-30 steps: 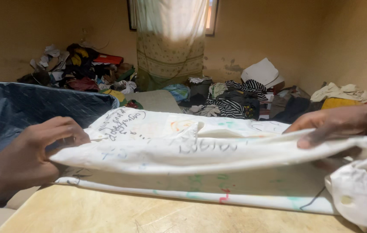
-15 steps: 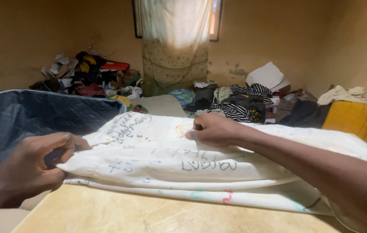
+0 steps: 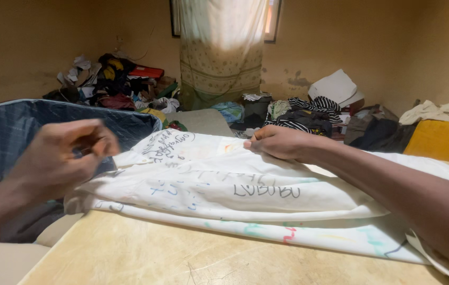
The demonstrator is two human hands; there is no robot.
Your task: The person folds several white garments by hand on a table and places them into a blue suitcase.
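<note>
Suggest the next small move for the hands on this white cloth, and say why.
Probably bring the left hand back onto the near left edge of the white cloth. That hand is blurred and off the fabric, while the right hand pinches the far fold, so only one side is held.

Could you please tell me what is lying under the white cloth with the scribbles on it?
The white cloth rests on a pale tabletop, bare at the front. Whatever lies beneath its folded layers is covered.

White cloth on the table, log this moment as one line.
left hand: lifted, blurred, beside white cloth | right hand: pinching cloth's far edge | table: under cloth
</note>
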